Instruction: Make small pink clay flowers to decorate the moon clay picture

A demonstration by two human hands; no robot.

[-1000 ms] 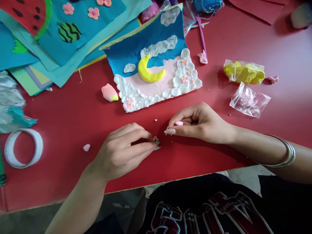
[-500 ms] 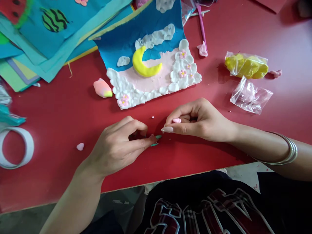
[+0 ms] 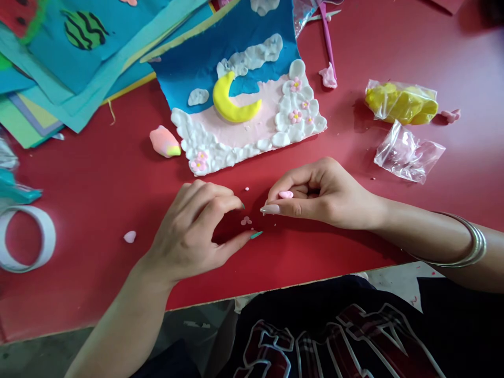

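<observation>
My left hand [image 3: 200,226] is open above the red table, its thumb and fingers apart. Between its fingertips and my right hand, small pale pink clay pieces [image 3: 246,220] lie clustered on the tabletop. My right hand [image 3: 318,197] is closed, thumb against forefinger, with a lump of pink clay [image 3: 285,195] showing between them. A tiny pink ball [image 3: 247,189] rests just beyond the fingertips. Behind both hands lies a clay picture [image 3: 236,139] with a yellow moon [image 3: 232,102], white clouds and pink flowers.
Bagged yellow clay [image 3: 401,102] and a clear bag of pink clay [image 3: 408,152] lie at right. A white tape roll [image 3: 27,239] and a pink heart-shaped piece [image 3: 129,237] are at left. Blue sheets [image 3: 118,31] are stacked at back left; a purple stick [image 3: 327,42] lies behind.
My left hand has opened, its fingers lifting away from the thumb, and the small pink pieces now show on the table. My right hand has stayed nearly still.
</observation>
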